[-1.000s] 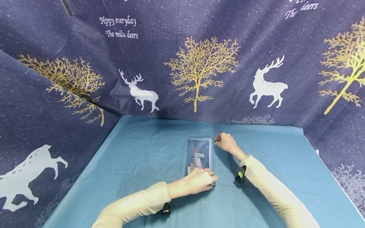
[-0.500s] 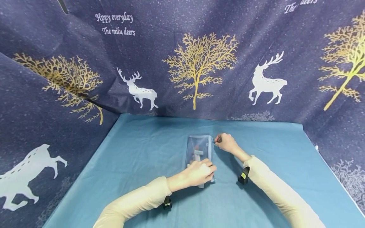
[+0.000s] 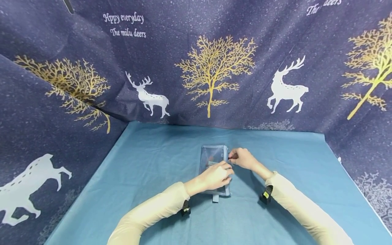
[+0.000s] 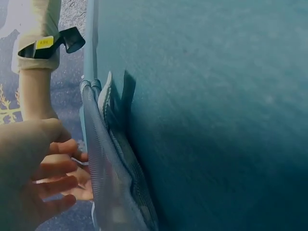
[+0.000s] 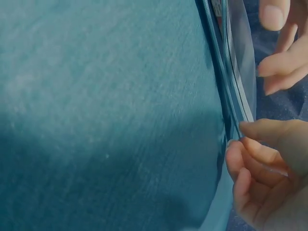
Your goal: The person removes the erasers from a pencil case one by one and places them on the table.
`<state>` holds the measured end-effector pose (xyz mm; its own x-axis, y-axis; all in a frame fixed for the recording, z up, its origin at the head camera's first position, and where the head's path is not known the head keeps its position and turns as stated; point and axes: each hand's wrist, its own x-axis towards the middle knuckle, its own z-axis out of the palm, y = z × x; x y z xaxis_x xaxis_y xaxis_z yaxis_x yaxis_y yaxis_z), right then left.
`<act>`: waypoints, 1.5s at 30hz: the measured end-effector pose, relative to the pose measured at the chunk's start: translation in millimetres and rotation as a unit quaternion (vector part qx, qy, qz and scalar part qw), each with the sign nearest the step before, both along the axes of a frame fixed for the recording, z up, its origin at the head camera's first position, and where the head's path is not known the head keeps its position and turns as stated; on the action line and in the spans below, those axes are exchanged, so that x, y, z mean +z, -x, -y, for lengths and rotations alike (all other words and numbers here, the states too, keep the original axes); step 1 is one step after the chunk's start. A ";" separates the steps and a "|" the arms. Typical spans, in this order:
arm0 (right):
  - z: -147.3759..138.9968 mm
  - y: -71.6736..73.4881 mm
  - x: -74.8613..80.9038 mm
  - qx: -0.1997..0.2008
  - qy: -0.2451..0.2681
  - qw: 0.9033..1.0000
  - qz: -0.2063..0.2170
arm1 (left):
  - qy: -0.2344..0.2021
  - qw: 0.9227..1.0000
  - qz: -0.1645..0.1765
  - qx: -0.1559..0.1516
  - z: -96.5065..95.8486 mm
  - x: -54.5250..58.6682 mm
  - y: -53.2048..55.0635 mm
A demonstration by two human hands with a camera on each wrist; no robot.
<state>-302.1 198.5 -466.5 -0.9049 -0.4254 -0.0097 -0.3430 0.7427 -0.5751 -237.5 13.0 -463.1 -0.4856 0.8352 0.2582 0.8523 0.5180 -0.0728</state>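
Observation:
A see-through blue mesh zipper pouch [image 3: 211, 151] lies on the blue cloth, with several small pale items and a reddish one inside. Along its right side runs the zipper [image 5: 237, 79]. My right hand [image 3: 244, 159] pinches at this zipper between thumb and forefinger, toward the pouch's far end; the fingers hide the part they grip. Over the pouch's middle reaches my left hand [image 3: 216, 176], covering most of the contents. Its fingers are loosely bent and spread, with nothing between them, close beside the zipper edge. A small pale tab [image 3: 215, 198] sticks out at the near end.
Blue cloth [image 3: 153, 163] covers the table around the pouch. Behind and at the sides hangs a dark blue curtain [image 3: 183, 41] printed with deer and trees. Both wrists wear a black strap-on camera, such as the right one [image 3: 265, 195].
My right hand has shifted slightly toward me along the zipper from the far corner. My left hand has moved away from me up the pouch, uncovering its near end and the tab.

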 end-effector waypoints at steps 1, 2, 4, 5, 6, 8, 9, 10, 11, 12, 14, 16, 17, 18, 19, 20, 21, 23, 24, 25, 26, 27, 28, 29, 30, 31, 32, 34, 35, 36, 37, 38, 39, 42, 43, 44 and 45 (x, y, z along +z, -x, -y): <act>-0.1 -0.4 -0.5 0.008 0.001 1.000 -0.007 | 0.006 1.000 0.005 -0.006 -1.4 -0.7 1.6; -0.2 -1.0 -0.9 0.014 0.002 1.000 -0.013 | 0.010 1.000 0.012 -0.012 -2.8 -1.0 2.7; -0.7 -1.9 -1.9 0.024 0.003 0.999 -0.027 | 0.015 0.999 0.025 -0.023 -5.0 -2.4 5.0; -1.1 -2.1 -2.5 0.027 0.005 0.999 -0.031 | 0.017 0.999 0.031 -0.027 -5.8 -3.3 6.1; -1.2 -2.7 -2.7 0.029 0.007 0.999 -0.032 | 0.019 0.999 0.036 -0.030 -6.5 -4.4 7.0; -1.3 -4.1 -3.0 0.030 0.014 0.999 -0.031 | 0.026 0.998 0.041 -0.034 -7.1 -6.0 8.3; -1.3 -4.6 -3.1 0.030 0.017 0.999 -0.030 | 0.030 0.998 0.043 -0.033 -7.2 -6.5 8.9; -1.1 -4.8 -3.4 0.029 0.019 0.999 -0.030 | 0.035 0.998 0.042 -0.033 -7.4 -7.0 9.5; -1.0 -5.0 -3.7 0.027 0.022 0.999 -0.032 | 0.040 0.998 0.037 -0.034 -7.6 -7.4 10.1; -0.5 -5.3 -3.9 0.026 0.022 0.999 -0.037 | 0.045 0.998 0.034 -0.035 -8.1 -7.6 10.6; 0.1 -5.0 -5.5 0.028 0.020 0.998 -0.053 | 0.053 0.998 0.025 -0.035 -8.8 -8.1 11.6; 0.7 -5.1 -6.7 0.033 0.017 0.997 -0.068 | 0.061 0.997 0.015 -0.034 -10.0 -8.2 12.5; 0.9 -5.2 -7.1 0.040 0.016 0.996 -0.076 | 0.064 0.997 0.011 -0.033 -10.7 -8.1 13.1; 0.9 -5.4 -7.4 0.048 0.016 0.995 -0.085 | 0.067 0.997 0.011 -0.031 -11.4 -8.0 13.6; 0.9 -5.5 -7.7 0.055 0.016 0.994 -0.089 | 0.071 0.997 0.008 -0.028 -12.1 -7.8 14.0; 1.0 -5.8 -7.6 0.064 0.016 0.993 -0.093 | 0.075 0.997 0.008 -0.023 -12.7 -7.1 14.2; 1.0 -6.8 -7.7 0.071 0.016 0.993 -0.096 | 0.082 0.996 0.005 -0.019 -13.4 -7.2 13.9; 1.0 -7.8 -8.2 0.085 0.017 0.991 -0.104 | 0.094 0.995 0.004 -0.009 -15.0 -7.1 13.5; 1.1 -8.0 -8.1 0.090 0.016 0.990 -0.106 | 0.101 0.995 0.002 -0.005 -15.7 -6.8 13.2; 1.2 -8.1 -8.1 0.095 0.015 0.990 -0.108 | 0.110 0.994 0.000 -0.001 -16.1 -6.5 12.9; 1.2 -8.5 -7.8 0.100 0.014 0.989 -0.110 | 0.117 0.993 0.000 0.001 -16.6 -6.2 12.6; 1.2 -8.6 -7.6 0.104 0.012 0.988 -0.109 | 0.124 0.992 -0.002 0.002 -17.0 -6.0 12.4; 1.0 -8.8 -7.4 0.109 0.012 0.988 -0.108 | 0.129 0.992 -0.002 0.003 -17.5 -5.9 12.3; 0.7 -9.0 -7.2 0.113 0.010 0.988 -0.106 | 0.134 0.991 -0.005 0.004 -17.7 -5.5 12.1; 0.5 -9.1 -7.1 0.116 0.007 0.988 -0.103 | 0.138 0.990 -0.009 0.004 -17.9 -5.0 11.9; 0.6 -9.2 -7.0 0.119 0.005 0.988 -0.100 | 0.140 0.990 -0.014 0.005 -17.8 -4.9 11.9; 0.5 -9.3 -6.9 0.121 0.003 0.988 -0.096 | 0.140 0.990 -0.018 0.004 -17.7 -4.7 12.1; 0.4 -9.2 -7.1 0.122 0.001 0.988 -0.090 | 0.139 0.990 -0.029 0.003 -17.3 -4.0 12.1; 0.2 -9.1 -7.4 0.123 0.001 0.988 -0.089 | 0.137 0.990 -0.034 0.001 -17.1 -3.8 12.1; -0.1 -8.8 -7.8 0.123 0.001 0.989 -0.087 | 0.134 0.990 -0.040 -0.001 -17.0 -4.0 12.3; -0.5 -8.7 -8.4 0.125 0.001 0.988 -0.088 | 0.131 0.990 -0.047 -0.004 -16.9 -4.5 12.4; -0.9 -8.4 -9.0 0.126 0.002 0.988 -0.088 | 0.129 0.990 -0.053 -0.006 -16.8 -4.5 12.1; -1.3 -8.1 -9.7 0.129 0.002 0.988 -0.088 | 0.128 0.990 -0.059 -0.008 -16.7 -4.8 12.0; -2.7 -7.3 -10.3 0.137 0.000 0.986 -0.090 | 0.129 0.988 -0.079 -0.010 -17.4 -4.7 11.4; -2.8 -7.1 -10.2 0.140 -0.001 0.986 -0.091 | 0.131 0.988 -0.084 -0.009 -17.7 -4.3 11.2; -2.9 -7.1 -10.1 0.143 -0.002 0.986 -0.091 | 0.134 0.987 -0.087 -0.009 -17.9 -3.9 10.7; -3.0 -7.1 -10.1 0.145 -0.004 0.985 -0.092 | 0.137 0.986 -0.091 -0.008 -18.2 -3.7 10.5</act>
